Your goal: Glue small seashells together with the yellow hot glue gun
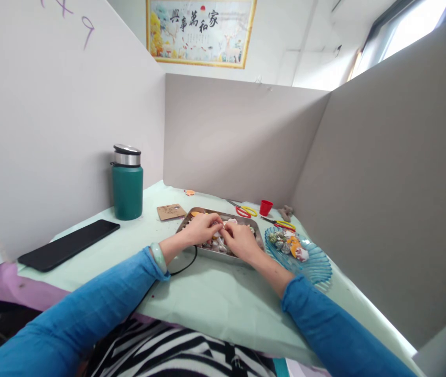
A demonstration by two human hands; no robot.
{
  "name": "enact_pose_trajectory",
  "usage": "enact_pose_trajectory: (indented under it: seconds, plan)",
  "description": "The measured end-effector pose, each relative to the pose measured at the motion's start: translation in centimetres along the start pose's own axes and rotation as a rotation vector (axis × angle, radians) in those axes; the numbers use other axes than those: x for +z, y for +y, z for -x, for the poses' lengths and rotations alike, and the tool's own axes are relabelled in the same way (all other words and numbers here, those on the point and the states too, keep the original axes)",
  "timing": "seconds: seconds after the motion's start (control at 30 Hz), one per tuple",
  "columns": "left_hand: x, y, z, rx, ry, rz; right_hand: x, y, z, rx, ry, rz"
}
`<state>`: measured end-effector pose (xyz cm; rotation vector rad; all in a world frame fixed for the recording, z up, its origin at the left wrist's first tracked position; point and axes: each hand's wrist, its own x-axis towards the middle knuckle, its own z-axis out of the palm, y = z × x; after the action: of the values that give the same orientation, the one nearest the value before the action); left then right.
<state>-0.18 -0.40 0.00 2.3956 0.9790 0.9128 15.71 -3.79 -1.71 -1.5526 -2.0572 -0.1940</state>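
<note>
Blue sleeves (89, 296) nearest. Left hand (204, 227) beside right hand (241, 242) over metal tray (223, 253); fingers bent, grip I can't tell.

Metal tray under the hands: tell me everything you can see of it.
The metal tray is shallow, silvery and rectangular, with raised walls; it looks like steel. It lies flat on the pale green table cover and holds many small pieces, mostly pale, some orange. The left hand and right hand are over it, hiding part of its inside; whether they touch it, I cannot tell. A blue plate lies close to its right end.
</note>
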Motion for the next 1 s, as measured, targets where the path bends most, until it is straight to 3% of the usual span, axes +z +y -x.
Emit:
enact_pose_trajectory:
  seconds: [1.0]
  plan:
    - [-0.09,0.14,0.00,0.014,-0.017,-0.040,0.22,0.21,-0.15,0.003,-0.007,0.018]
